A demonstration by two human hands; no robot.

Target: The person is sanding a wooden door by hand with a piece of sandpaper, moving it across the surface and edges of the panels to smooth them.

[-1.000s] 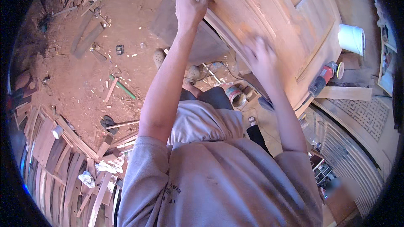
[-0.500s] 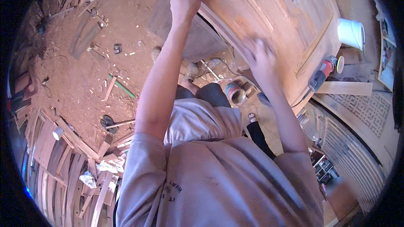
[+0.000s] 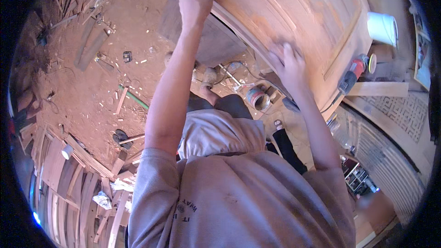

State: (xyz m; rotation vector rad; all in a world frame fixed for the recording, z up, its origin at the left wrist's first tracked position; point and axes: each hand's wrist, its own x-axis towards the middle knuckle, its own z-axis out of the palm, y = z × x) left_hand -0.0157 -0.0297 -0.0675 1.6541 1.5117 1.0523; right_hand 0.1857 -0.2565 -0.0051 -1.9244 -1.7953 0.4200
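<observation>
A large wooden panelled door (image 3: 257, 9) lies raised in front of me, reaching away to the upper right. My left hand (image 3: 195, 2) grips its near edge, thumb on the upper face and fingers at the outer side. Farther right along that edge, my right hand (image 3: 291, 66) presses down with bent fingers. A blurred brownish patch shows by its fingertips; whether it is a held piece, I cannot tell. An angle grinder (image 3: 353, 74), red and black with a pale disc, rests on the door's right end.
A white bucket (image 3: 382, 28) stands beyond the door's right side, near a loose board (image 3: 379, 89). Below the edge is an open paint tin (image 3: 259, 99). Another person's black-trousered leg (image 3: 288, 149) shows at right. Timber scraps (image 3: 69, 179) and a green stick (image 3: 134, 96) lie left.
My right hand has shifted slightly along the door edge, and its fingers are less blurred. My left hand keeps its place on the edge. The whole view has shifted a little.
</observation>
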